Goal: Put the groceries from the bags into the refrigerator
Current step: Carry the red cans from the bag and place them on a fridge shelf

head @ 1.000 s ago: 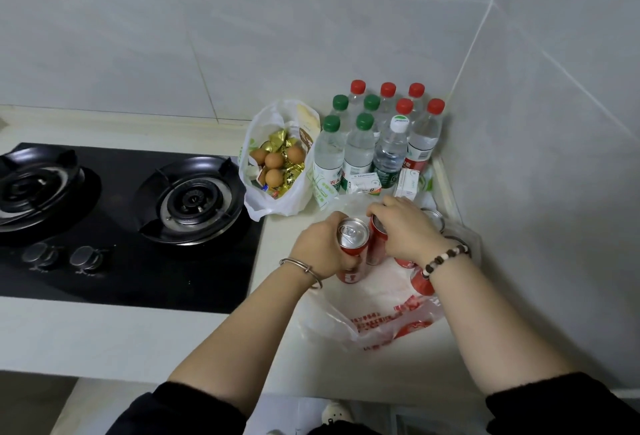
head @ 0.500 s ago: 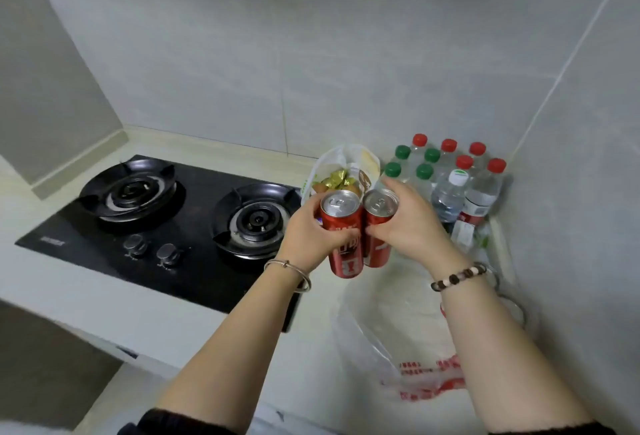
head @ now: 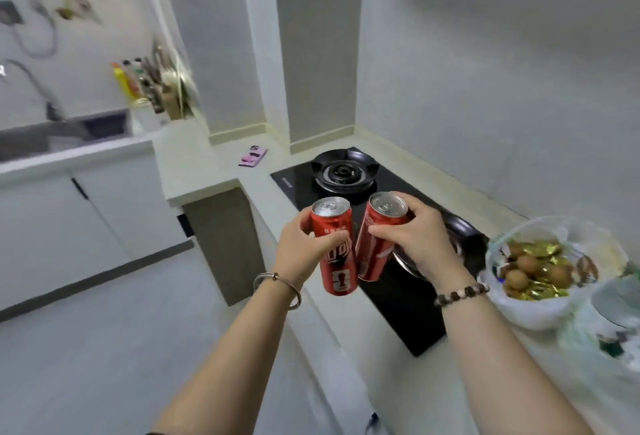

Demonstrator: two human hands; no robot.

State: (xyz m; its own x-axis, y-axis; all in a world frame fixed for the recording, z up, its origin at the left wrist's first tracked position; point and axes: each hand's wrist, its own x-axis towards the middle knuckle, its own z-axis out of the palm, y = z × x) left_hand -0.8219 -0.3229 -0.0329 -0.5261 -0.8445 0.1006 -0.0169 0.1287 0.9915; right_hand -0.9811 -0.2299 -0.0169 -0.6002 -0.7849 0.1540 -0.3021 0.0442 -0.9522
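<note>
My left hand (head: 301, 247) grips a red soda can (head: 337, 261), held upright in the air in front of the counter edge. My right hand (head: 419, 237) grips a second red soda can (head: 375, 244), tilted slightly, its lower end touching the first can. Both cans hang above the near edge of the black gas hob (head: 398, 289). At the right, a white plastic bag (head: 526, 310) lies open on the counter with brown eggs (head: 528, 263) and gold-wrapped items inside. No refrigerator is in view.
The pale counter (head: 197, 161) runs left past a pink phone (head: 254, 156) to a sink (head: 41, 140) with bottles and utensils (head: 152, 88) beside it. White cabinets (head: 86, 220) stand below. A grey floor (head: 86, 348) lies at the lower left. Blurred bags (head: 616, 324) sit at the far right.
Both hands have lifted the two cans out of the bag and carried them left. My view has swung left, from the bottles in the corner to the hob, sink and floor.
</note>
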